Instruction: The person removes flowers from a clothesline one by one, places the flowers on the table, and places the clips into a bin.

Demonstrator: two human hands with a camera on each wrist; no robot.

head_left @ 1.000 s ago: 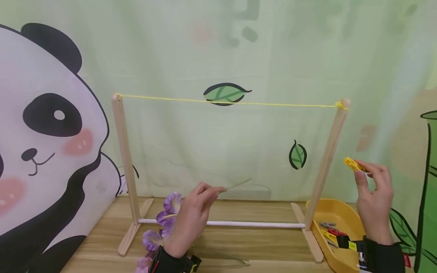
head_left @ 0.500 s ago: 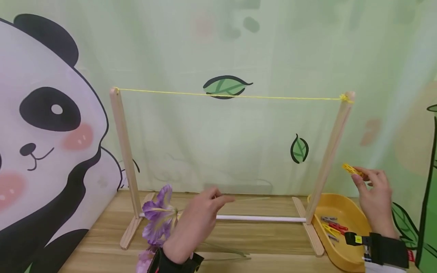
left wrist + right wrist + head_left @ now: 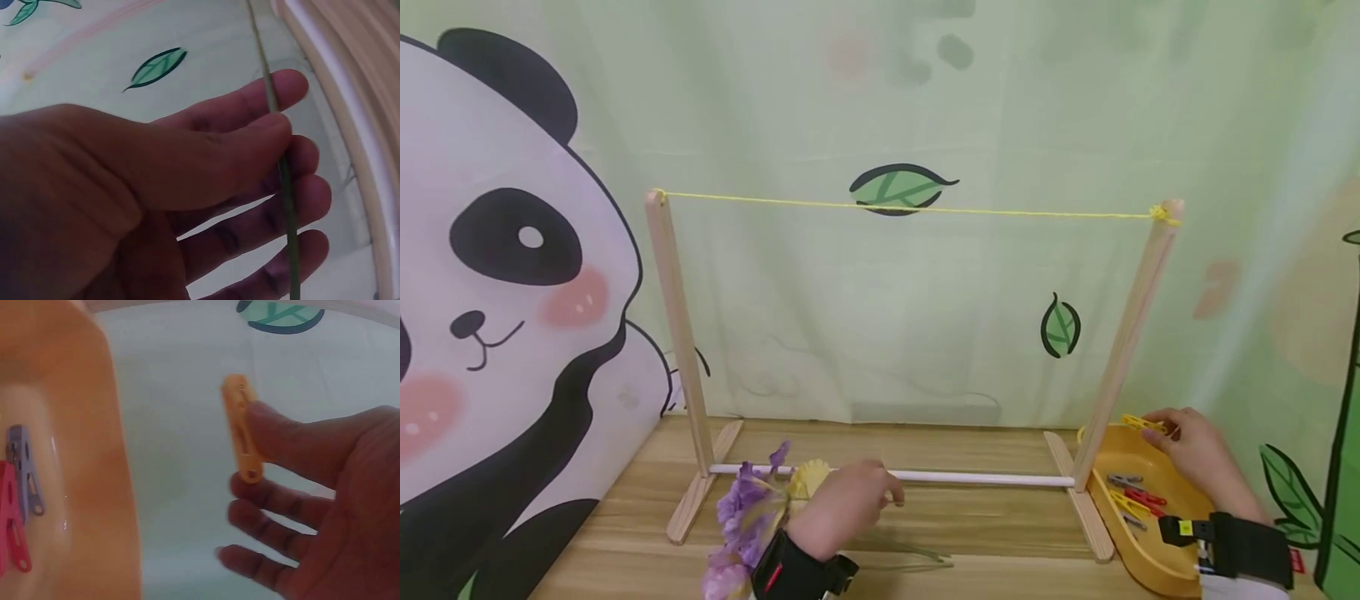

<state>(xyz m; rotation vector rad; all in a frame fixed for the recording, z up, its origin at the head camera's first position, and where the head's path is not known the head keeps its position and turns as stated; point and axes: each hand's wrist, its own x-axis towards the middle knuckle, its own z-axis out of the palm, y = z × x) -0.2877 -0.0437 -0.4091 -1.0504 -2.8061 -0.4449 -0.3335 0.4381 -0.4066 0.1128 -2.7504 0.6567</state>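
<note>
My left hand is low over the tabletop, in front of the white crossbar. In the left wrist view its thumb pinches a thin green flower stem against the fingers. Purple petals and a yellow bloom show beside that wrist in the head view; the hand hides where the held stem meets its flower. Over the far end of the yellow tray, my right hand pinches a yellow clothespin between thumb and fingers.
A wooden frame, with a left post and right post, carries a taut yellow string and a white crossbar. Grey, red and yellow clothespins lie in the tray. More green stems lie on the table.
My right hand has come down with the yellow clothespin, from beside the right post to the tray. My left hand has lowered, and its flower has turned and dropped toward the table.
</note>
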